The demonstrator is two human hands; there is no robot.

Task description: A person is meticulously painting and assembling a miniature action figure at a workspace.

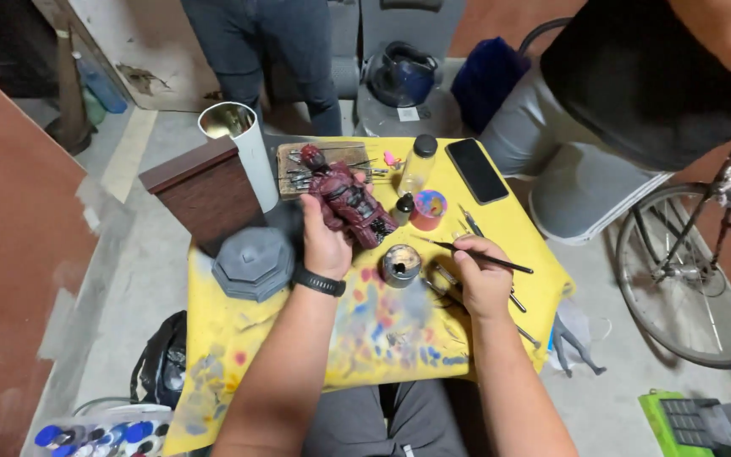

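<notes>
A person's left hand (325, 241), a black band at its wrist, is wrapped around a dark red and black figurine (350, 203), holding it tilted above the far middle of a small desk covered in paint-smeared yellow sheeting (230, 338). The right hand (482, 275) pinches a thin black-handled paintbrush (475, 255) between fingers and thumb, the brush lying nearly level with its tip pointing left toward a small open round paint pot (401, 264) that stands on the desk between the two hands. Just beyond the figurine sit a pink cup with a blue inside (428, 209), a clear bottle with a black cap (419, 162) and a black phone (476, 169) lying flat. A grey octagonal base (254, 262) rests at the desk's left edge, beside a dark wooden box (206, 190) and an upright white tube (245, 152). Spare brushes (467, 222) lie near the right hand. Another person sits at the far right beside a bicycle wheel (691, 275).
</notes>
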